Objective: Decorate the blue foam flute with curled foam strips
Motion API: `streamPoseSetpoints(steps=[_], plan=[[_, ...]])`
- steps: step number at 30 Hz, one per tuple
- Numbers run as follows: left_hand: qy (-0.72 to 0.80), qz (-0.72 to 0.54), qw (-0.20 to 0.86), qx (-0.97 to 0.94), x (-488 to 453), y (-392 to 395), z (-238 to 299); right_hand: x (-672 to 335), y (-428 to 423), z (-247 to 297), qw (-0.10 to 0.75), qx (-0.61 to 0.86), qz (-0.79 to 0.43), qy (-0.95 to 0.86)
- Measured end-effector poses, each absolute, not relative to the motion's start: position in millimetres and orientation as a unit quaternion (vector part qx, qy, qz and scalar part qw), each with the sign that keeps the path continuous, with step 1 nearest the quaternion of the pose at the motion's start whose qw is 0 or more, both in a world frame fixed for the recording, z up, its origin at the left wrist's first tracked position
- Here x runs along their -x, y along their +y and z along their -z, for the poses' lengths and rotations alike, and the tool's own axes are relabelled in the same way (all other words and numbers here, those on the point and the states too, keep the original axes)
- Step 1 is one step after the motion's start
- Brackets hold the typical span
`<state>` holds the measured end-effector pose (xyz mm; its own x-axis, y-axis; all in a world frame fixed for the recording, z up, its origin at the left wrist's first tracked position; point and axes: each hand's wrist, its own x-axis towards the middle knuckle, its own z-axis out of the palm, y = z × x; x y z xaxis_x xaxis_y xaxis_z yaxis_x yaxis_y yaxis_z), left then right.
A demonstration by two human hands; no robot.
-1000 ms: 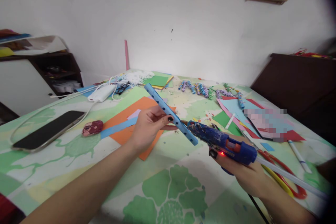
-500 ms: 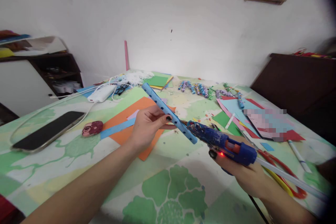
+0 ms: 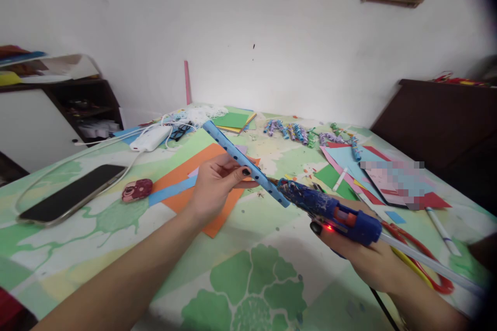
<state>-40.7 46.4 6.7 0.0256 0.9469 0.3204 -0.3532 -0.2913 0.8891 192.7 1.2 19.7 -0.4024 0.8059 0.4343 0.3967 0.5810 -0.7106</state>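
Note:
My left hand (image 3: 215, 186) pinches a long blue paper strip with dark dots (image 3: 236, 158), held slanting above the table. My right hand (image 3: 357, 253) is wrapped round a blue hot glue gun (image 3: 330, 209) with a red light lit and a white glue stick out of its back. The gun's nozzle touches the strip near its lower end. Under my left hand an orange paper sheet (image 3: 182, 191) with a light blue strip lies on the green flowered tablecloth (image 3: 240, 269).
A black phone (image 3: 72, 191), a small maroon eraser (image 3: 136, 189) and a white power bank (image 3: 149, 138) with cables lie at left. Rolled paper curls (image 3: 298, 132), coloured paper sheets (image 3: 349, 165), red-handled scissors (image 3: 419, 253) and a white pen (image 3: 440, 225) lie at right. A dark cabinet (image 3: 438, 119) stands right.
My left hand has shifted the blue strip slightly up and to the left along the nozzle. The glue gun has stayed almost still.

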Motion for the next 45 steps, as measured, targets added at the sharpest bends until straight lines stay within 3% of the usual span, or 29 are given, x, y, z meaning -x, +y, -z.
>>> streamPoseSetpoints(steps=[25, 35, 45], plan=[[0.314, -0.619, 0.51, -0.507, 42.6, 48.5, -5.2, -200.7, 0.7, -35.9, 0.302, 0.311, -0.003, -0.901], [0.321, -0.607, 0.504, -0.524, 44.4, 49.7, -2.8, -204.6, 3.3, -39.8, 0.189, 0.319, 0.007, -0.929], [0.326, -0.6, 0.502, -0.531, 45.4, 51.0, -3.8, -205.7, 5.5, -39.0, 0.171, 0.306, -0.009, -0.936]])
